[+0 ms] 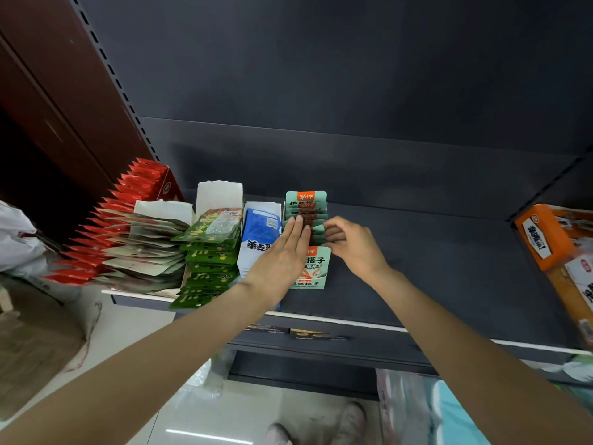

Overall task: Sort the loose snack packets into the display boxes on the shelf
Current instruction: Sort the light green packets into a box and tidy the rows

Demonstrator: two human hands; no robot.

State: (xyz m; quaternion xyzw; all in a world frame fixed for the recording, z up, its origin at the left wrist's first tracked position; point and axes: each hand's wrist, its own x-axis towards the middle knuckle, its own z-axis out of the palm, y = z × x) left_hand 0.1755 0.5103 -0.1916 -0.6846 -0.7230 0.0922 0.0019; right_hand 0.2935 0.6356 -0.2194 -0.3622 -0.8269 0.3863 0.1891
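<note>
Head view is showing the left hand pressing flat, fingers straight, against the left side of the teal packets. These are standing in a near-to-far row on the shelf. The right hand is curling around the row's right side; its fingertips are hidden.

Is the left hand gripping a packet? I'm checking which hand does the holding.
No. The left hand lies flat with straight fingers against the side of the mint-green packets.
</note>
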